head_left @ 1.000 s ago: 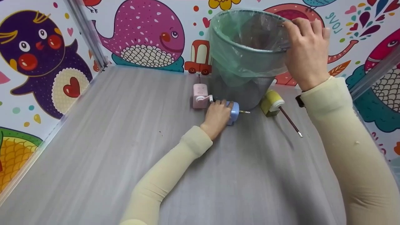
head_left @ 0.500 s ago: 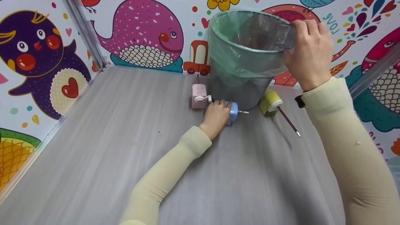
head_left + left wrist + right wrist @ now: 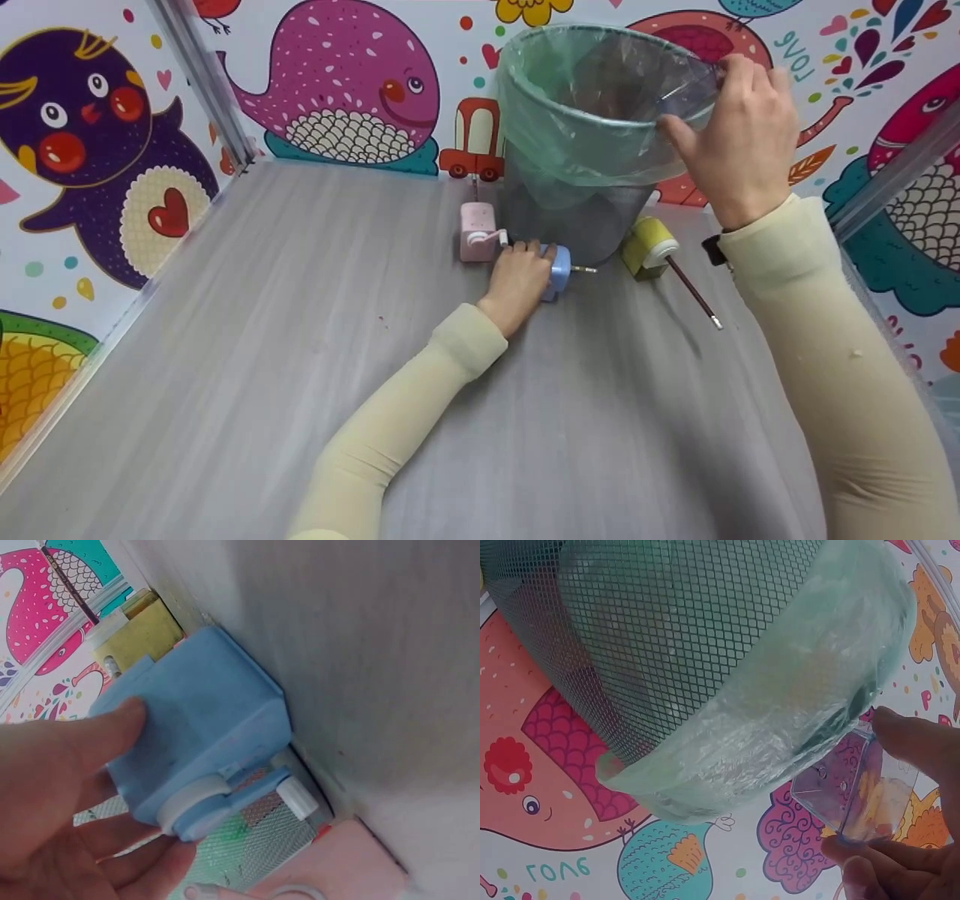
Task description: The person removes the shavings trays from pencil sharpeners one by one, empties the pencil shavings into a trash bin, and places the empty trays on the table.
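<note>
My left hand (image 3: 517, 289) grips a blue crank pencil sharpener (image 3: 557, 271) that rests on the table, with a pencil end poking out of its right side. In the left wrist view the thumb lies on the sharpener's blue casing (image 3: 202, 705), and the white-knobbed crank (image 3: 262, 791) faces the pink sharpener. Above the right rim of a mesh wastebasket (image 3: 577, 225), my right hand (image 3: 742, 142) holds a small clear plastic shavings drawer (image 3: 855, 787) between thumb and fingers. The drawer is tilted towards the basket's mouth. A green bag (image 3: 570, 161) lines the basket and folds over its rim.
A pink crank sharpener (image 3: 478, 229) stands left of the blue one, close to the basket. To the right, a yellow sharpener (image 3: 649, 247) has a dark pencil (image 3: 694, 292) sticking out towards the front. Patterned wall panels (image 3: 345, 82) bound the table (image 3: 300, 360).
My right hand has shifted slightly right and turned, and its thumb now stands further from the fingers. The clear drawer shows more over the basket's mouth than at first. My left hand has stayed put.
</note>
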`<act>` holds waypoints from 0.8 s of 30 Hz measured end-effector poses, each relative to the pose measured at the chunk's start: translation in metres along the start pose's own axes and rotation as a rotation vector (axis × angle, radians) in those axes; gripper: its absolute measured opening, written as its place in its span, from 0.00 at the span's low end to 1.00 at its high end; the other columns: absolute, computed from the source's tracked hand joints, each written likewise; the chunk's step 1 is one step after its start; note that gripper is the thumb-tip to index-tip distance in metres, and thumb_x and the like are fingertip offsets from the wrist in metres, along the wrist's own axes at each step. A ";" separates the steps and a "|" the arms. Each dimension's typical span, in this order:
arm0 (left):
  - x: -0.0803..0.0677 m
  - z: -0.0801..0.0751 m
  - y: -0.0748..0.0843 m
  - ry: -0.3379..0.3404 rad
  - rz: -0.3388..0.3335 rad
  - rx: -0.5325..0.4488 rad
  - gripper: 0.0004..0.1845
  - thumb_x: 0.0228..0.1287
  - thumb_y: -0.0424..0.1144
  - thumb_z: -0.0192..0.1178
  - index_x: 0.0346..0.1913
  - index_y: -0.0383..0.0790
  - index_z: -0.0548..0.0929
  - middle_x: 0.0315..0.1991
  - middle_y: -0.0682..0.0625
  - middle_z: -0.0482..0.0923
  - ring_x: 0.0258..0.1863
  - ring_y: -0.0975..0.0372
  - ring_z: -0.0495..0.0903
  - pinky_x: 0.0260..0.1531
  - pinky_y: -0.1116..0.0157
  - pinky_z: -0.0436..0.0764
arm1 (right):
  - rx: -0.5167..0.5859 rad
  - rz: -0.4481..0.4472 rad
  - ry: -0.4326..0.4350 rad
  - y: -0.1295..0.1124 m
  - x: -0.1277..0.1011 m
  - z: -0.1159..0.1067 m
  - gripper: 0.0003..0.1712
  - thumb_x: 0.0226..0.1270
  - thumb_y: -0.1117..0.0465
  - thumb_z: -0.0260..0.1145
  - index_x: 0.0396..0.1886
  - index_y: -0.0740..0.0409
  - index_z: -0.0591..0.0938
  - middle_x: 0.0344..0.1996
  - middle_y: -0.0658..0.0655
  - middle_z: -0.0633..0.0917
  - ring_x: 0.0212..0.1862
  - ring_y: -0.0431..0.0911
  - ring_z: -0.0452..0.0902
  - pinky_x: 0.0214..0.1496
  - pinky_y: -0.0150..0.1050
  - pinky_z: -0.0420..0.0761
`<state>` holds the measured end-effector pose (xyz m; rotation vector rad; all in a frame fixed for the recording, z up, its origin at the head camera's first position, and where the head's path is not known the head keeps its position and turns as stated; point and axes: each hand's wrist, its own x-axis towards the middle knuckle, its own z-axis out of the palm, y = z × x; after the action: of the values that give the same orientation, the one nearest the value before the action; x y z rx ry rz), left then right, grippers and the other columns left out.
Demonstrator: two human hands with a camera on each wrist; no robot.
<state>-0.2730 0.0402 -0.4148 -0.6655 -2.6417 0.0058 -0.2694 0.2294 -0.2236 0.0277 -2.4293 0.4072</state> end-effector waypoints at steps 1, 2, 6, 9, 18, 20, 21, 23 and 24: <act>0.000 0.000 0.000 0.000 0.000 -0.001 0.22 0.61 0.44 0.68 0.58 0.44 0.83 0.47 0.45 0.86 0.42 0.54 0.85 0.42 0.60 0.83 | 0.005 0.000 0.002 0.000 -0.001 0.000 0.42 0.68 0.42 0.66 0.72 0.61 0.66 0.63 0.64 0.78 0.61 0.58 0.69 0.70 0.50 0.73; 0.000 0.000 0.000 -0.001 -0.001 -0.001 0.22 0.61 0.44 0.68 0.58 0.44 0.83 0.47 0.45 0.86 0.42 0.54 0.85 0.42 0.60 0.83 | 0.009 -0.005 0.005 0.000 -0.002 0.000 0.43 0.68 0.42 0.66 0.73 0.61 0.66 0.63 0.65 0.78 0.61 0.58 0.69 0.70 0.51 0.73; 0.000 0.000 0.000 -0.006 -0.001 0.001 0.22 0.62 0.44 0.67 0.58 0.44 0.83 0.46 0.45 0.86 0.42 0.54 0.85 0.42 0.60 0.83 | 0.017 -0.033 0.033 0.001 -0.008 0.002 0.44 0.67 0.42 0.66 0.74 0.60 0.66 0.62 0.67 0.78 0.62 0.60 0.69 0.69 0.54 0.73; 0.000 0.000 0.000 -0.009 0.000 0.005 0.21 0.63 0.45 0.67 0.58 0.44 0.83 0.46 0.46 0.86 0.42 0.54 0.85 0.42 0.60 0.83 | 0.035 -0.046 0.051 0.004 -0.015 0.004 0.42 0.67 0.43 0.67 0.73 0.60 0.68 0.62 0.67 0.78 0.61 0.60 0.70 0.67 0.55 0.73; 0.000 -0.002 0.001 -0.023 -0.005 0.012 0.23 0.64 0.46 0.65 0.61 0.45 0.82 0.49 0.46 0.85 0.44 0.54 0.85 0.43 0.60 0.83 | 0.127 -0.081 0.139 0.009 -0.038 0.002 0.41 0.66 0.42 0.68 0.69 0.63 0.71 0.59 0.67 0.80 0.57 0.60 0.71 0.62 0.56 0.74; 0.000 -0.003 0.001 -0.030 -0.004 0.015 0.24 0.63 0.47 0.67 0.61 0.45 0.82 0.50 0.46 0.85 0.44 0.54 0.85 0.44 0.60 0.83 | 0.156 -0.090 0.152 0.010 -0.046 0.001 0.41 0.65 0.43 0.70 0.68 0.65 0.72 0.59 0.67 0.80 0.57 0.60 0.71 0.62 0.56 0.74; -0.001 -0.003 0.001 -0.035 -0.004 0.016 0.26 0.62 0.48 0.68 0.61 0.45 0.82 0.50 0.46 0.85 0.45 0.54 0.85 0.44 0.60 0.83 | 0.171 -0.094 0.155 0.009 -0.049 0.001 0.40 0.64 0.44 0.71 0.67 0.65 0.72 0.59 0.66 0.80 0.57 0.60 0.72 0.62 0.56 0.73; -0.001 -0.003 0.001 -0.046 -0.003 0.015 0.25 0.62 0.48 0.68 0.62 0.44 0.81 0.51 0.46 0.85 0.45 0.54 0.85 0.45 0.59 0.83 | 0.189 -0.092 0.148 0.009 -0.057 0.001 0.40 0.62 0.45 0.72 0.66 0.65 0.73 0.59 0.66 0.81 0.56 0.59 0.73 0.61 0.56 0.75; -0.001 -0.003 0.001 -0.051 -0.003 0.015 0.25 0.63 0.48 0.67 0.62 0.44 0.81 0.51 0.46 0.85 0.45 0.54 0.85 0.45 0.59 0.83 | 0.195 -0.091 0.138 0.008 -0.061 0.001 0.40 0.62 0.46 0.73 0.65 0.65 0.73 0.59 0.67 0.81 0.56 0.59 0.74 0.61 0.56 0.75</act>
<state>-0.2705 0.0408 -0.4122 -0.6649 -2.6888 0.0418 -0.2234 0.2318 -0.2646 0.1881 -2.2356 0.5835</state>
